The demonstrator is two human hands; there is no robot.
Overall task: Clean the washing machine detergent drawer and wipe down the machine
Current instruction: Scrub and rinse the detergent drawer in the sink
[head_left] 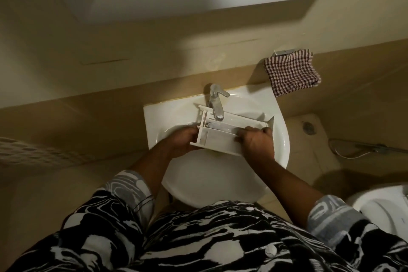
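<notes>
The white plastic drawer (223, 139) is held over the sink (198, 174), just under the tap (215, 104) at 12 o'clock. The left hand (181, 141) curls its fingers round the 9 o'clock end; the right hand (256, 141) clamps the 3 o'clock end. Wet, its smooth thin walls could slip and crack on hard glazed ceramic, or snag the metal spout.

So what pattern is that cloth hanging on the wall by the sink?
The cloth is checked, dark red and white, seen in the head view.
</notes>
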